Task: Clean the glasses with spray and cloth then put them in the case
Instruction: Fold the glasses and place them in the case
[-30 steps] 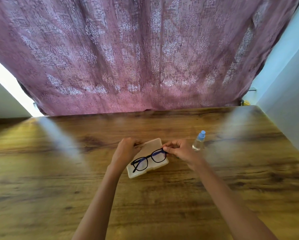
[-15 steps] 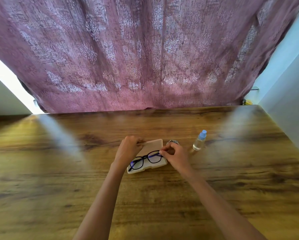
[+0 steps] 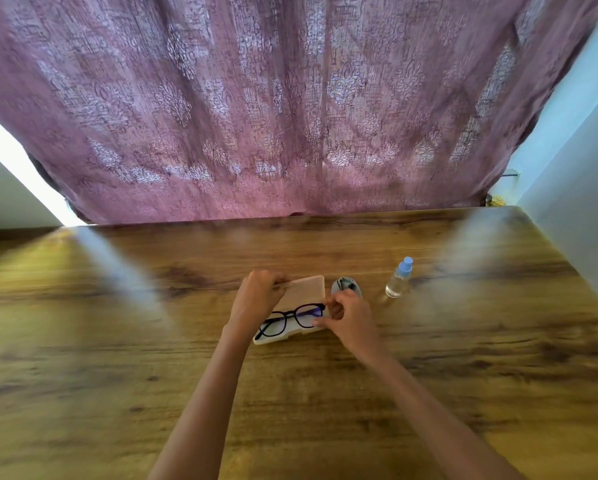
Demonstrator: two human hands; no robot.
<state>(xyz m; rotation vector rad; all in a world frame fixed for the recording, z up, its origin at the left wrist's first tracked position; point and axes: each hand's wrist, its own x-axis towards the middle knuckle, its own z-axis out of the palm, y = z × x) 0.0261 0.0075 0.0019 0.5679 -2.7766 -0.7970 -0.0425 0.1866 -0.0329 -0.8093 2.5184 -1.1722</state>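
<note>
Open cream hard-shell glasses case [image 3: 302,292] on the wooden desk [image 3: 117,375] has one pair of black-framed glasses [image 3: 292,318] lying in its tray. One crumpled grey cloth [image 3: 345,285] and one clear spray bottle with a blue cap [image 3: 398,278] sit to its right. Left hand [image 3: 257,297] grips the lid's edge; right hand [image 3: 348,317] pinches the glasses' right end.

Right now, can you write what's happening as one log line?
left hand: holds case lid open | right hand: lowers glasses into case | cloth, spray bottle: on table
</note>
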